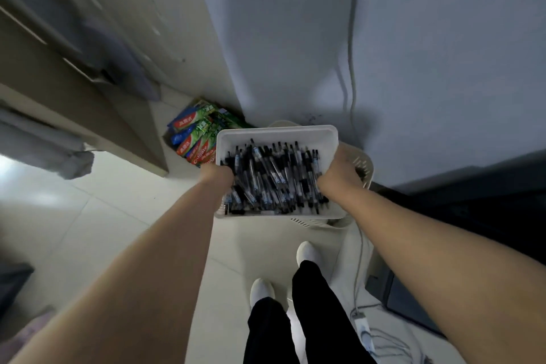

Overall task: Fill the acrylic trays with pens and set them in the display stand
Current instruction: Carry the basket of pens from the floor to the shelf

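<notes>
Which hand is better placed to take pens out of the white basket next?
Close call, perhaps right. The left hand and right hand each grip one side of the white basket, wrists beside the pens. A beige basket shows below the right side and might support it if that hand lets go.

Floor (103, 230): pale tiles, divided by thin joints.
Toothpaste boxes (193, 139): stacked on the floor in the corner by the wall.
Power strip (362, 326): laid on the tiles at the right, cables attached.
White shoes (261, 289): planted on the tiles.
</notes>
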